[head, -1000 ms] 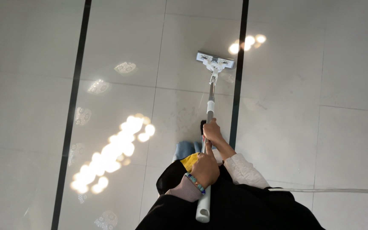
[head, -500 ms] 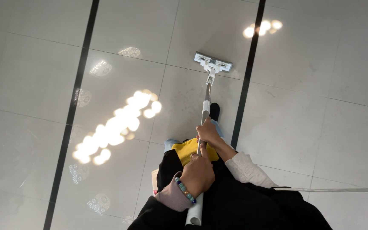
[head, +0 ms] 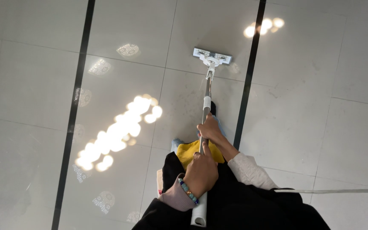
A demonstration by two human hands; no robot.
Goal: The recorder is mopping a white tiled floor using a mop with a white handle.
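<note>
Both hands grip a flat mop with a metal pole (head: 206, 99) that runs away from me over glossy pale floor tiles (head: 35, 85). My right hand (head: 209, 127), in a light sleeve, holds the pole about halfway up. Nearer to me, my left hand (head: 199, 172), with a beaded bracelet at the wrist, closes round the white upper handle (head: 199, 213). The white rectangular mop head (head: 212, 56) lies flat on the tile just left of a dark floor strip (head: 248, 85).
A second dark strip (head: 74, 115) runs down the floor on the left. Ceiling lights reflect brightly in the tiles (head: 120, 132). A yellow cloth (head: 189, 151) shows below my hands. A thin white cord (head: 333, 191) crosses the floor at the right.
The floor pattern has shifted right and up in view, so the mop head now sits further left of the dark strip. Both hands keep the same grip on the pole.
</note>
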